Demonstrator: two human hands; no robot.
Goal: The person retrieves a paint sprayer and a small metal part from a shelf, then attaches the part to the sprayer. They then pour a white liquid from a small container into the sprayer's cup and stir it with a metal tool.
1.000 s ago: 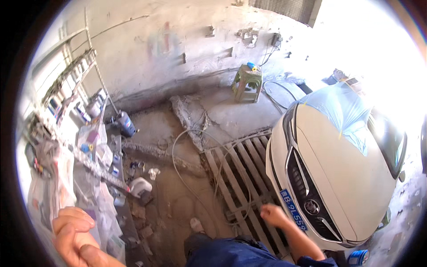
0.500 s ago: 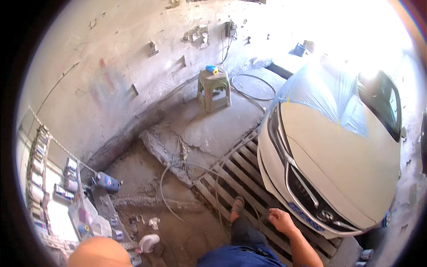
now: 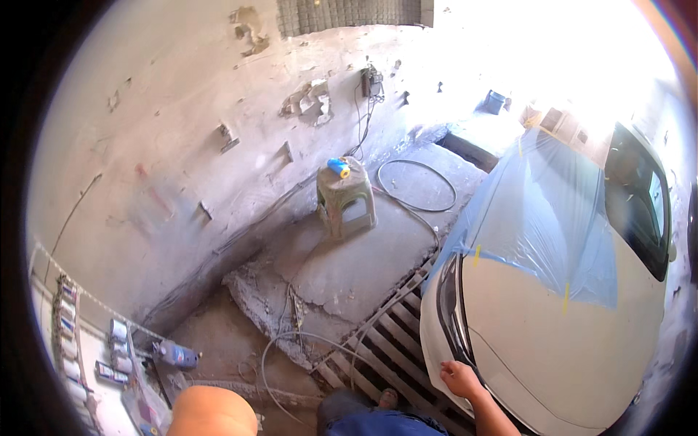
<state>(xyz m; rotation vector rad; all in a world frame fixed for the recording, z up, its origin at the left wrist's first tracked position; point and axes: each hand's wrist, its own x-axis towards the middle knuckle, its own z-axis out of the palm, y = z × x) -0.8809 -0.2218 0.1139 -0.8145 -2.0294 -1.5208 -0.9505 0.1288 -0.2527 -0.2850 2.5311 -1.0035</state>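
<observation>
My right hand [image 3: 459, 378] is in front of the headlight side of a white car [image 3: 538, 349], its fingers curled in and no object showing in them. From this view I cannot tell whether the hand touches the car. My bent left arm [image 3: 214, 413] shows at the lower edge as a bare rounded shape; its hand is out of sight. Blue plastic sheeting [image 3: 538, 225], held by strips of yellow tape, covers the windshield area and the rear of the hood. On a worn plastic stool [image 3: 336, 218] lies a blue roll [image 3: 337, 167] with a yellow end.
A slatted floor grate [image 3: 385, 338] runs beside the car's front. A hose [image 3: 416, 209] loops over the raised, broken concrete slab [image 3: 320, 269] and down past the grate. Cans and bottles [image 3: 118, 345] stand at the lower left. Behind the stool is a peeling wall [image 3: 182, 109].
The view has tilted up and I am nearer the car, so the stool and sheeting appear lower. My right hand now overlaps the car's front; my left arm has shifted right in view.
</observation>
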